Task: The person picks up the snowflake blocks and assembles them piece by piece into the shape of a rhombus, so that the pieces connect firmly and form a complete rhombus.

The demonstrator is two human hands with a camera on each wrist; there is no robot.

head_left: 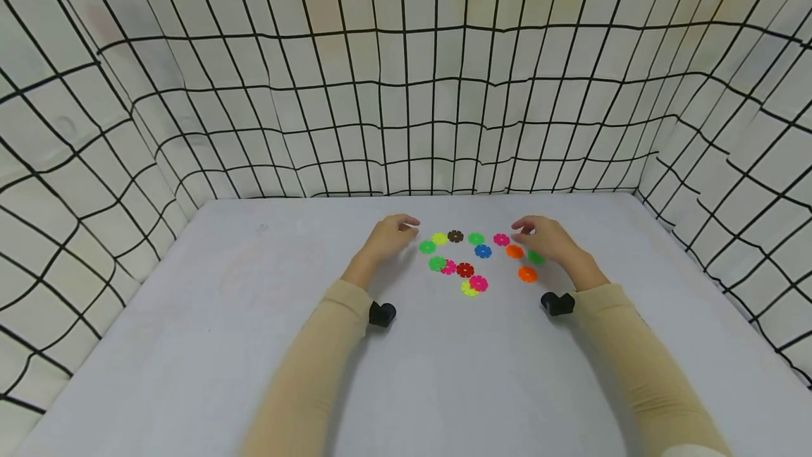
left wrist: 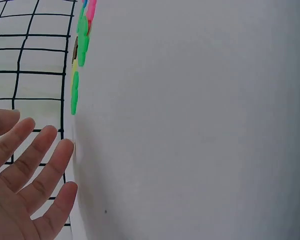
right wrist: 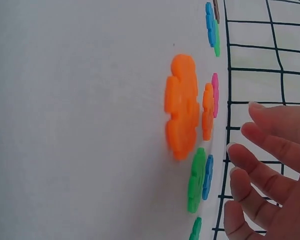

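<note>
Flat plastic discs with notched, flower-like rims lie spread on the white table between my hands. My left hand (head_left: 388, 237) is at the left of them with relaxed fingers, nearest a green disc (head_left: 428, 247) and a yellow disc (head_left: 440, 238). In the left wrist view its fingers (left wrist: 55, 165) are spread and hold nothing. My right hand (head_left: 549, 237) hovers at the right end, by a pink disc (head_left: 501, 239), an orange disc (head_left: 514, 251) and a green disc (head_left: 536, 257). The right wrist view shows its fingers (right wrist: 255, 155) loosely bent and empty. A blue disc (right wrist: 208, 177) shows below them.
Nearer the front lie a dark red disc (head_left: 465, 270), a second orange disc (head_left: 528, 274), and a pink disc (head_left: 478, 283) overlapping a yellow one (head_left: 469, 289). A brown disc (head_left: 455, 236) is at the back. Black netting (head_left: 406, 90) over white sheeting surrounds the table (head_left: 190, 316).
</note>
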